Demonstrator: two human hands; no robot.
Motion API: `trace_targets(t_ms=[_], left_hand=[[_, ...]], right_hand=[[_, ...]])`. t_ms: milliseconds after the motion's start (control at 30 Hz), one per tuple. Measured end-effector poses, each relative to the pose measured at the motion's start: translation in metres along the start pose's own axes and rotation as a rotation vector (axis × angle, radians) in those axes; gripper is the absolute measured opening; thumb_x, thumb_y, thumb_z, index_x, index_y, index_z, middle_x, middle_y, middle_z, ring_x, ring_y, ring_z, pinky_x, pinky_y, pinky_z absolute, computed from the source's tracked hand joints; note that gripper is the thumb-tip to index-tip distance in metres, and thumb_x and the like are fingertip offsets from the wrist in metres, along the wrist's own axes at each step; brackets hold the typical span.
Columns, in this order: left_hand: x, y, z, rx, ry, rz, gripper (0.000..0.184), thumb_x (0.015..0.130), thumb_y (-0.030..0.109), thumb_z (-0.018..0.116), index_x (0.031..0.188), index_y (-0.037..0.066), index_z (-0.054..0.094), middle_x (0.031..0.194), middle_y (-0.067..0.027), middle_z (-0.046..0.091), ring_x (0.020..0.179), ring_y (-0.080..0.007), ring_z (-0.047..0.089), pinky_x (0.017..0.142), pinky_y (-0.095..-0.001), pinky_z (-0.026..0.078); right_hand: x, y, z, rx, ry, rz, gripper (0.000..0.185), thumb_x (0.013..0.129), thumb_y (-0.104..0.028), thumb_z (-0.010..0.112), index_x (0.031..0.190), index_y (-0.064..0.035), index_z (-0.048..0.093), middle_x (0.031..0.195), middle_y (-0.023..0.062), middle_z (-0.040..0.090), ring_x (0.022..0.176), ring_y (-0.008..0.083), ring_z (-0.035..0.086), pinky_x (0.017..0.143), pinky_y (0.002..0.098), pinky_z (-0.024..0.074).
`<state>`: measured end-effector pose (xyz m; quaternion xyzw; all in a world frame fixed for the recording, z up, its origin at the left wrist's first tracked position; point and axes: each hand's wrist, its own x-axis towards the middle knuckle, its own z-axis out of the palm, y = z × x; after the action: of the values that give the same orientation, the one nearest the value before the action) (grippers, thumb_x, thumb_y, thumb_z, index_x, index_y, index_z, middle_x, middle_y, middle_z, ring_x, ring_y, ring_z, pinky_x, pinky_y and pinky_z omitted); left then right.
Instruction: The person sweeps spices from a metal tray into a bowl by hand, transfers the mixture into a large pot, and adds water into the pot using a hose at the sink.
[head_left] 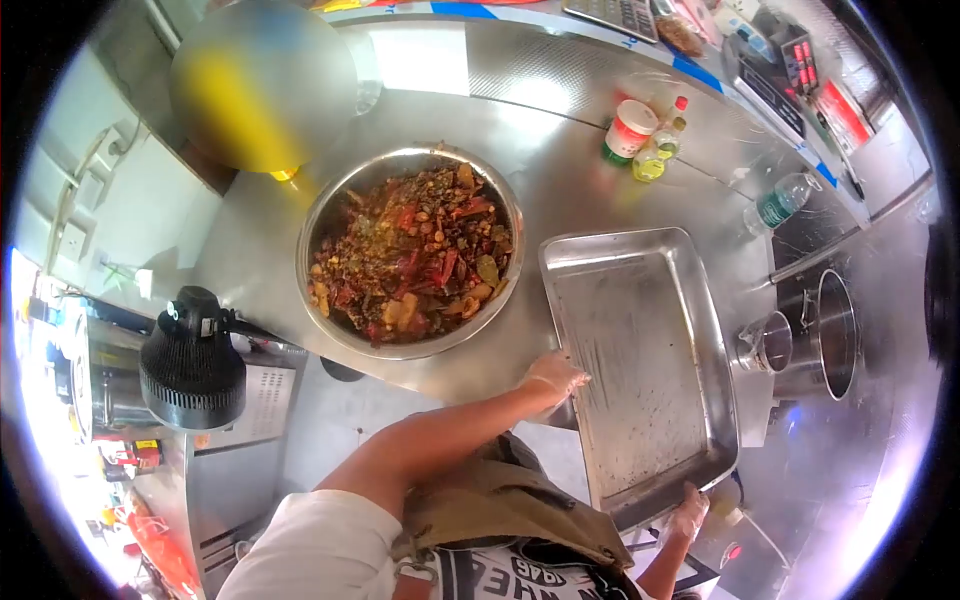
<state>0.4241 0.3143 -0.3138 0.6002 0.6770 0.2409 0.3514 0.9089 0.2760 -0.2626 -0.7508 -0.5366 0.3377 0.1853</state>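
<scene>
A shallow rectangular metal tray (640, 370) lies in front of me, its near end reaching past the counter's edge toward my body. It holds only smears and dark specks. My left hand (557, 380), in a clear plastic glove, is closed on the tray's left rim. Gripping the near right corner is my right hand (690, 515), also gloved, its fingers partly hidden by the rim. Left of the tray stands a large round steel bowl (420, 352) filled with a chunky, oily mix (420, 250) of red chillies, spices and yellowish pieces.
A red-and-white tub (631, 130) and small bottles (660, 150) stand at the back. A clear plastic bottle (782, 203) is farther right, above a steel pot (836, 335) and a small metal cup (768, 343). A black lamp-like fixture (195, 365) hangs at left.
</scene>
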Motion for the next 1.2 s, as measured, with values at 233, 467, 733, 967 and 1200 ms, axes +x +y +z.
trace_targets(t_ms=[233, 467, 733, 967, 1200], left_hand=[[-0.029, 0.032, -0.101, -0.289, -0.374, -0.295, 0.024, 0.086, 0.028, 0.065, 0.102, 0.013, 0.073, 0.092, -0.0117, 0.072, 0.085, -0.0313, 0.069, 0.078, -0.0415, 0.054], [-0.162, -0.022, -0.246, -0.132, 0.044, 0.129, 0.051, 0.089, 0.037, 0.066, 0.127, 0.004, 0.056, 0.108, -0.019, 0.067, 0.096, -0.0323, 0.067, 0.084, -0.0451, 0.054], [-0.215, -0.092, -0.296, 0.481, 0.581, -0.3, 0.082, 0.085, 0.05, 0.061, 0.148, 0.002, 0.039, 0.14, -0.0336, 0.046, 0.137, -0.0529, 0.033, 0.116, -0.0616, 0.018], [-0.169, -0.09, -0.288, 0.537, 0.344, -0.578, 0.09, 0.086, 0.048, 0.063, 0.155, 0.004, 0.026, 0.15, -0.0366, 0.033, 0.143, -0.0509, 0.026, 0.116, -0.0634, 0.014], [-0.133, -0.124, -0.302, 0.425, 0.193, -0.646, 0.098, 0.084, 0.049, 0.064, 0.155, -0.003, 0.021, 0.154, -0.0375, 0.024, 0.143, -0.0546, 0.023, 0.114, -0.0655, 0.018]], right_hand=[[-0.005, -0.036, 0.018, 0.041, 0.041, 0.259, 0.047, 0.092, -0.039, 0.062, 0.112, 0.0024, 0.065, 0.099, 0.0233, 0.062, 0.095, 0.0366, 0.062, 0.08, 0.046, 0.0476], [-0.047, -0.222, 0.03, -0.575, 0.358, -0.074, 0.047, 0.096, -0.042, 0.059, 0.089, 0.0044, 0.062, 0.084, 0.0218, 0.061, 0.077, 0.0331, 0.057, 0.075, 0.0457, 0.0455], [-0.076, -0.488, 0.295, -0.502, -0.181, -1.422, 0.022, 0.09, -0.009, 0.059, 0.112, -0.0091, 0.064, 0.101, 0.0038, 0.063, 0.085, 0.0204, 0.064, 0.073, 0.0384, 0.0539], [-0.091, -0.639, 0.427, -0.661, -0.523, -1.056, 0.039, 0.089, -0.04, 0.064, 0.096, -0.0012, 0.061, 0.09, 0.0211, 0.065, 0.088, 0.0379, 0.065, 0.079, 0.047, 0.0509], [-0.031, -0.658, 0.43, -0.317, -0.901, -0.889, 0.02, 0.084, -0.016, 0.062, 0.091, 0.002, 0.062, 0.088, 0.0206, 0.065, 0.082, 0.0334, 0.063, 0.082, 0.0451, 0.0501]])
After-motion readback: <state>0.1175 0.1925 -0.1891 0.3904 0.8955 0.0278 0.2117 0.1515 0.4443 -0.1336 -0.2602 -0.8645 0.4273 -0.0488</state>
